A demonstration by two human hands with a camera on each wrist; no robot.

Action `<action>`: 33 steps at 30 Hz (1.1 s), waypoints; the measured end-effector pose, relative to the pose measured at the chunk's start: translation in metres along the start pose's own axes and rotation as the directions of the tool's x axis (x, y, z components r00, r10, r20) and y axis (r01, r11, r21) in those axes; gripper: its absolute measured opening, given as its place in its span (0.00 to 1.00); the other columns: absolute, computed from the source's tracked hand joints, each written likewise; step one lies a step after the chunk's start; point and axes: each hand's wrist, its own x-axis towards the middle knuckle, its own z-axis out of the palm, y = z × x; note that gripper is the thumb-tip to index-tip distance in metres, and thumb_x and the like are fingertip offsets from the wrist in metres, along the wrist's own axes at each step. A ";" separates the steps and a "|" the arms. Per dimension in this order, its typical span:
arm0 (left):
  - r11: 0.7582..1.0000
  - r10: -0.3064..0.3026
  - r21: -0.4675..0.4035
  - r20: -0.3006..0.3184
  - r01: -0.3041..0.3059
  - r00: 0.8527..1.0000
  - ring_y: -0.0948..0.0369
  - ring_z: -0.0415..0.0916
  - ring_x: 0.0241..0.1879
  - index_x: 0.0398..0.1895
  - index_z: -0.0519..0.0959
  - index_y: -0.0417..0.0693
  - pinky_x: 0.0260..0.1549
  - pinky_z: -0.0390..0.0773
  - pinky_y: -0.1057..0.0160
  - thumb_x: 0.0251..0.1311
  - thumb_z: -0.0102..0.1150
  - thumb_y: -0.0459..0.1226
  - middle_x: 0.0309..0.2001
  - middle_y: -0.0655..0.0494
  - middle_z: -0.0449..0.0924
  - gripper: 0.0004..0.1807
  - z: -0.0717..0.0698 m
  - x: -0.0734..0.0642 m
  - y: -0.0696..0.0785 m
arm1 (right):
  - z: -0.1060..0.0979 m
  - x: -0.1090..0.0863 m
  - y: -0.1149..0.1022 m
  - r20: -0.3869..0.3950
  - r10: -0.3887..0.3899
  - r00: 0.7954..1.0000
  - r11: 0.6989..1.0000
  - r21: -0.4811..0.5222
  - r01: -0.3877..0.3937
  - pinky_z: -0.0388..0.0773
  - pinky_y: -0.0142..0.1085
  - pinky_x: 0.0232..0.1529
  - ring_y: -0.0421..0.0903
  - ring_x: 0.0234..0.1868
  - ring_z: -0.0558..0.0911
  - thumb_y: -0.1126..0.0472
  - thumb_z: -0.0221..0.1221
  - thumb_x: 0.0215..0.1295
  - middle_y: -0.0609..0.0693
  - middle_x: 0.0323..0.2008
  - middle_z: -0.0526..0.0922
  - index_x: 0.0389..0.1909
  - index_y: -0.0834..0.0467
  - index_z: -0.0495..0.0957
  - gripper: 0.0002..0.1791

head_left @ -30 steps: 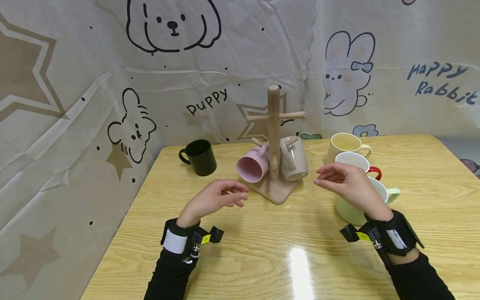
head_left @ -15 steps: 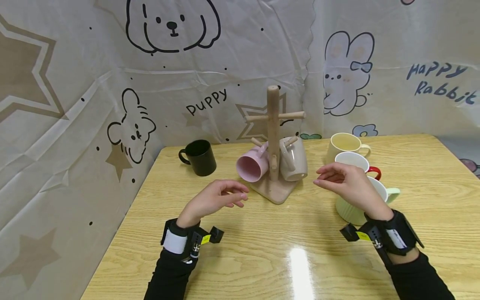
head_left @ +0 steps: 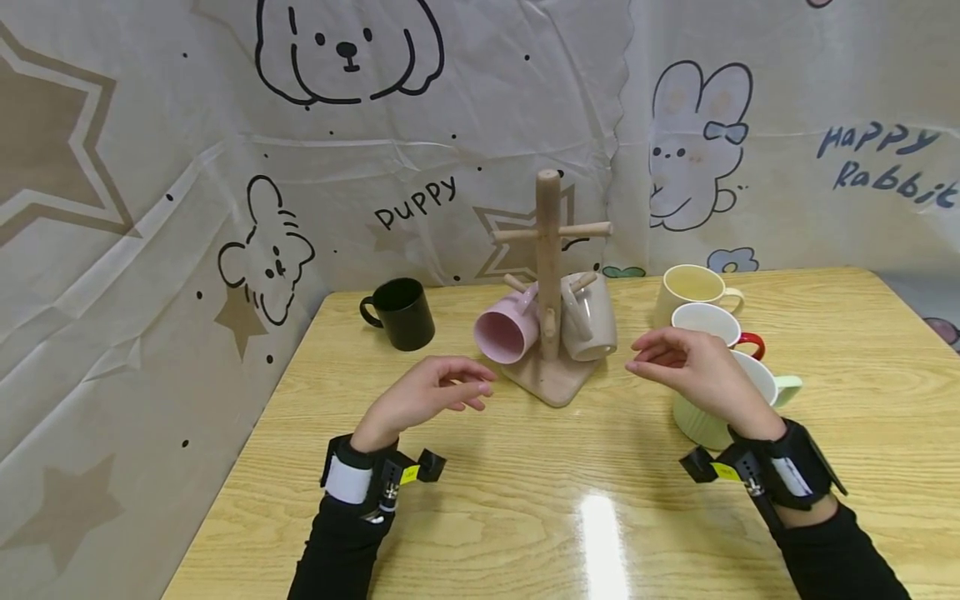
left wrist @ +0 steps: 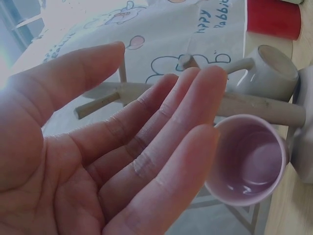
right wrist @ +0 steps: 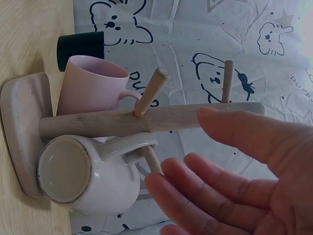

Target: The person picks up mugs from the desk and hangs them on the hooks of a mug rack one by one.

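In the head view a wooden mug rack [head_left: 549, 258] stands at the middle of the table. A pink mug [head_left: 501, 335] hangs on its left side, a pale grey mug [head_left: 597, 325] on its right, both tilted. My left hand [head_left: 427, 396] hovers in front and left of the pink mug, fingers loosely bent, holding nothing. On the other side, my right hand [head_left: 701, 371] is in the air right of the rack, also with nothing in it. Below it, partly covered, is a light green mug [head_left: 701, 423]. The wrist views show both palms bare.
A black mug [head_left: 402, 315] stands at the back left of the table [head_left: 525, 517]. Behind my right hand are a white mug with a red handle [head_left: 705, 321] and a yellow mug [head_left: 690, 292]. A printed cloth [head_left: 480, 108] hangs behind the table.
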 end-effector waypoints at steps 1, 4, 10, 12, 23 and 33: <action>1.000 -0.006 -0.001 -0.007 0.006 1.000 0.58 0.81 0.41 0.51 0.76 0.45 0.43 0.77 0.55 0.63 0.53 0.43 0.47 0.46 0.80 0.17 -0.001 -0.001 0.000 | 0.000 0.000 0.000 0.001 -0.002 1.000 1.000 -0.003 0.002 0.77 0.26 0.34 0.42 0.34 0.81 0.54 0.62 0.57 0.52 0.34 0.84 0.40 0.60 0.79 0.15; 1.000 -0.009 -0.015 -0.029 0.008 1.000 0.59 0.81 0.42 0.51 0.76 0.44 0.44 0.78 0.57 0.62 0.55 0.43 0.48 0.45 0.79 0.17 -0.007 -0.002 -0.003 | 0.001 0.000 0.001 0.004 -0.003 1.000 1.000 -0.005 0.003 0.77 0.26 0.34 0.42 0.34 0.81 0.55 0.62 0.58 0.53 0.34 0.84 0.40 0.61 0.79 0.15; 0.997 0.022 -0.076 -0.128 -0.032 0.992 0.64 0.79 0.44 0.52 0.73 0.34 0.47 0.76 0.64 0.60 0.56 0.34 0.48 0.38 0.78 0.18 -0.029 -0.003 -0.019 | 0.001 -0.002 0.004 0.016 0.012 1.000 1.000 -0.005 -0.012 0.77 0.26 0.34 0.43 0.34 0.82 0.54 0.62 0.58 0.53 0.34 0.84 0.40 0.61 0.78 0.15; 0.994 0.017 -0.106 -0.192 -0.038 0.981 0.67 0.79 0.42 0.52 0.73 0.32 0.46 0.77 0.66 0.59 0.57 0.32 0.48 0.41 0.79 0.18 -0.041 0.000 -0.029 | 0.002 -0.002 0.005 0.019 0.011 1.000 1.000 -0.005 -0.011 0.77 0.26 0.34 0.43 0.34 0.82 0.54 0.62 0.58 0.53 0.34 0.84 0.40 0.61 0.78 0.15; 0.949 -0.118 -0.303 -0.603 -0.089 0.789 0.70 0.78 0.43 0.53 0.73 0.39 0.45 0.73 0.76 0.52 0.64 0.32 0.38 0.69 0.81 0.23 -0.133 0.021 -0.094 | 0.008 0.001 0.007 0.044 -0.007 0.999 1.000 0.023 0.006 0.77 0.27 0.33 0.43 0.34 0.82 0.57 0.63 0.57 0.54 0.34 0.84 0.40 0.64 0.78 0.16; 0.948 -0.312 -0.139 -0.585 0.286 0.749 0.47 0.63 0.63 0.63 0.64 0.34 0.62 0.64 0.55 0.57 0.56 0.27 0.63 0.39 0.64 0.28 -0.163 0.042 -0.148 | 0.011 0.005 0.007 0.057 -0.014 0.998 1.000 -0.011 0.015 0.76 0.29 0.33 0.42 0.34 0.81 0.55 0.63 0.56 0.51 0.32 0.83 0.39 0.61 0.78 0.15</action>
